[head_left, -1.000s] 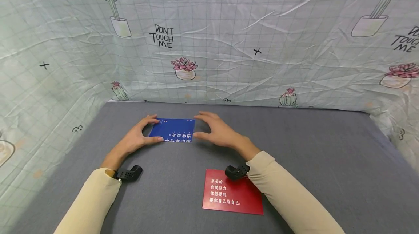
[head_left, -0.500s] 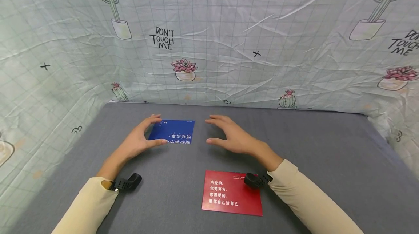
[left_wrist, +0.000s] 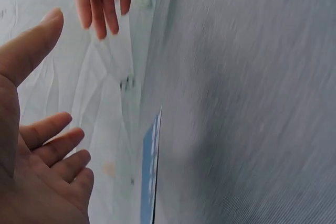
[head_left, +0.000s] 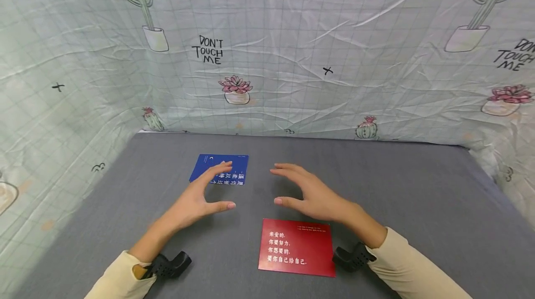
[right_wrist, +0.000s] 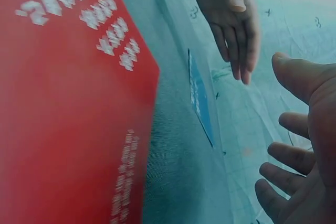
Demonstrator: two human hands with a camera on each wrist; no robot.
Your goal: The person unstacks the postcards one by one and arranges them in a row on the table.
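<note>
**Honestly, nothing's being held here**

So, the blue card (head_left: 204,163) lies flat toward the far left of the grey tabletop (head_left: 426,206), and the red card (head_left: 296,249) lies flat nearer the person, a bit right of centre. Nobody's gripping either one; the tabletop alone seems to support both.

The left hand (head_left: 194,204) is spread wide, thumb well apart from the fingers, nothing in between. In the head view its fingers cover part of the blue card, but the left wrist view shows them apart, so I'd put that overlap down to viewing angle. The right hand (head_left: 321,195) is about the same: wide, gently curved, holding zilch, up near the red card's far edge.

Why the layout? My guess: the red card's lines read upright from the person's side, so its facing suits someone looking from there. The blue card's writing looks turned, though fingers hide some. The black wrist units (head_left: 355,258) jut inward, I reckon so they look along each hand.
</note>
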